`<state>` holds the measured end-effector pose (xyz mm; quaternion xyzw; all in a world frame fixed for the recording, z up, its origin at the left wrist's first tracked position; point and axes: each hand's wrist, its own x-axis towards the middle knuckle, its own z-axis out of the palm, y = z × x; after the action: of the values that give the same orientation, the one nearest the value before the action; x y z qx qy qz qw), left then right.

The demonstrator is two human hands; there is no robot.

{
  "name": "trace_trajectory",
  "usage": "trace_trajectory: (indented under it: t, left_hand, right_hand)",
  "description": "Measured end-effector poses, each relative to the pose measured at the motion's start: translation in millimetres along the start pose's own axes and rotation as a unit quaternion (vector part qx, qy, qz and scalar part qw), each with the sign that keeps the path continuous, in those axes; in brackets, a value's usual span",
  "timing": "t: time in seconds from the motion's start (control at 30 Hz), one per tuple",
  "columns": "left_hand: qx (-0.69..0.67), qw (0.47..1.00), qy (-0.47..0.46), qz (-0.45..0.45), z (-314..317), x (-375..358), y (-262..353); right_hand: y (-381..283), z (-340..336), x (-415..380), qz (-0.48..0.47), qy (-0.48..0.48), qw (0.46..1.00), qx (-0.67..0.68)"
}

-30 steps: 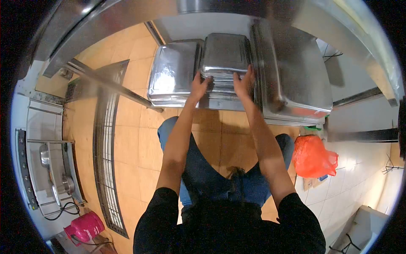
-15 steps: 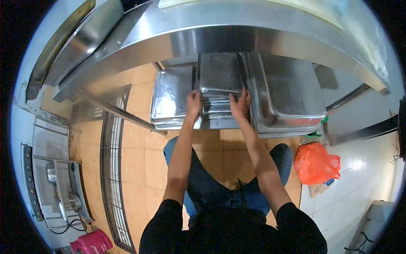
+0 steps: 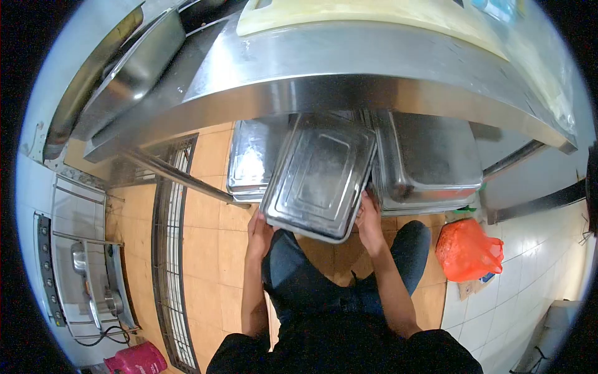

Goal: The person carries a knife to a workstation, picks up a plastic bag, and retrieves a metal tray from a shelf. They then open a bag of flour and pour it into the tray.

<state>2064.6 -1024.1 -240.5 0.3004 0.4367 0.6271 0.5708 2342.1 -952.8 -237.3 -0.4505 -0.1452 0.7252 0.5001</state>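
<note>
From my remote view, the rectangular steel tray [image 3: 321,171] is at the centre of the frame, turned askew, its far end reaching under the steel counter [image 3: 299,93]. My left hand [image 3: 258,235] is clamped on its lower-left corner and my right hand [image 3: 370,223] on its lower-right side; I cannot tell how deep the hidden fingers reach. With 2 grips so near the front, I judge the far end could dip or swing. A lift too early could knock it against the counter's front edge, since that overhangs it. The skew could also make its right rim catch the tray stack [image 3: 436,156] right of centre, or its left rim scrape the shiny trays [image 3: 252,163] left of centre. Smooth metal could slip if my left hand's corner hold loosens, dropping it towards the knees.
</note>
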Motion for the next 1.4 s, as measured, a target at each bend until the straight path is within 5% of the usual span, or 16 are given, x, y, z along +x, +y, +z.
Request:
trace_trajectory:
  t: [0.13,0.17,0.2,0.27,0.3,0.5,0.57,0.73,0.83,0.87,0.93,0.97,1.0,1.07,1.2,1.4]
  left_hand:
    - [0.071,0.992,-0.043,-0.097,-3.5,-24.9,43.9]
    - [0.131,0.978,-0.07,-0.146,-11.6,-24.5,55.9]
    - [0.169,0.967,-0.082,-0.171,-20.8,-24.0,65.0]
    - [0.313,0.896,-0.162,-0.27,-46.3,-24.4,82.4]
    - [0.314,0.892,-0.167,-0.278,-40.4,-30.9,94.8]
    - [0.427,0.747,-0.308,-0.406,16.0,-99.4,156.3]
    - [0.72,0.548,-0.318,-0.281,51.4,-120.0,177.6]
    - [0.659,0.653,-0.273,-0.255,132.5,-166.6,299.0]
    - [0.562,0.78,-0.187,-0.201,147.0,-193.3,349.0]
    - [0.56,0.779,-0.188,-0.209,156.7,-201.0,374.2]
    - [0.245,0.885,-0.07,-0.39,169.3,-194.8,415.3]
    - [0.237,0.881,-0.065,-0.403,162.3,-193.5,422.6]
    - [0.224,0.878,-0.061,-0.418,155.8,-195.8,425.2]
    - [0.231,0.859,-0.08,-0.45,148.1,-193.8,427.0]
    - [0.144,0.869,-0.066,-0.469,150.3,-199.6,425.0]
    - [0.104,0.971,-0.063,-0.207,180.1,-198.6,450.0]
  right_hand:
    - [-6.0,-0.2,-19.7,-0.015,-0.043,0.998,-0.044]
    - [9.6,-30.7,-7.2,-0.025,-0.182,0.981,0.062]
    - [6.6,-34.8,-17.0,-0.016,-0.172,0.983,0.062]
    - [-13.8,-27.2,-33.0,-0.081,-0.229,0.934,-0.262]
    - [-46.7,11.1,-63.7,0.066,-0.172,0.981,-0.052]
    - [-89.5,45.4,-164.3,0.135,-0.043,0.982,-0.122]
    - [-110.1,61.0,-197.8,0.137,-0.041,0.98,-0.141]
    - [-180.7,140.4,-285.2,0.045,-0.083,0.95,-0.296]
    - [-240.0,188.7,-341.2,0.006,-0.153,0.68,-0.717]
    - [-256.6,208.3,-367.3,0.014,-0.155,0.68,-0.716]
    - [-276.1,233.3,-400.1,0.06,-0.212,0.499,-0.838]
    - [-277.6,234.0,-413.2,0.062,-0.229,0.464,-0.854]
    - [-278.2,231.1,-428.3,0.07,-0.23,0.464,-0.853]
    - [-280.6,220.5,-442.1,-0.118,-0.254,0.416,-0.865]
    - [-296.7,216.6,-453.7,-0.299,-0.262,0.33,-0.856]
    - [-310.0,225.5,-451.8,-0.37,-0.209,0.406,-0.809]
